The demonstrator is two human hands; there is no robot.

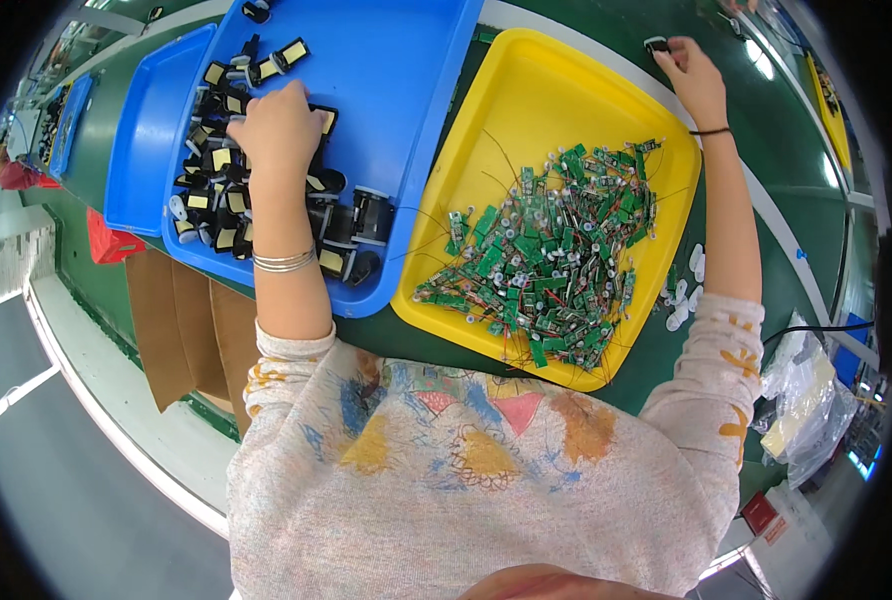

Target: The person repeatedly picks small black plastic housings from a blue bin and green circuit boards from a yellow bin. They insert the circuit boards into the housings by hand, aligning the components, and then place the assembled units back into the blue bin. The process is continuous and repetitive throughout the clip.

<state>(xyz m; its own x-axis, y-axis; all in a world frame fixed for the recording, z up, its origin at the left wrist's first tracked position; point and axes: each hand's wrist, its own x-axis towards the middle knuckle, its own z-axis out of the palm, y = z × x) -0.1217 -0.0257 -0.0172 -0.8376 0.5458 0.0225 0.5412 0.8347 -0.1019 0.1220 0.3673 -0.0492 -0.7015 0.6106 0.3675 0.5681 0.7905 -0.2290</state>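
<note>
My left hand [281, 130] reaches into a blue tray [406, 90] and rests on a heap of small black parts with pale yellow pads [216, 195]; its fingers are curled down among them, and whether it grips one is hidden. My right hand [691, 80] is stretched far out beyond a yellow tray [526, 100], its fingertips closed on a small black part [656, 44] at the green table's far side. The yellow tray holds a pile of small green circuit boards with thin wires [546, 250].
A second blue tray [151, 130] lies left of the first. Several small white pieces [684, 295] lie on the green table [766, 200] right of the yellow tray. Clear plastic bags [806, 390] sit at the right. Brown cardboard [181, 330] hangs below the table edge.
</note>
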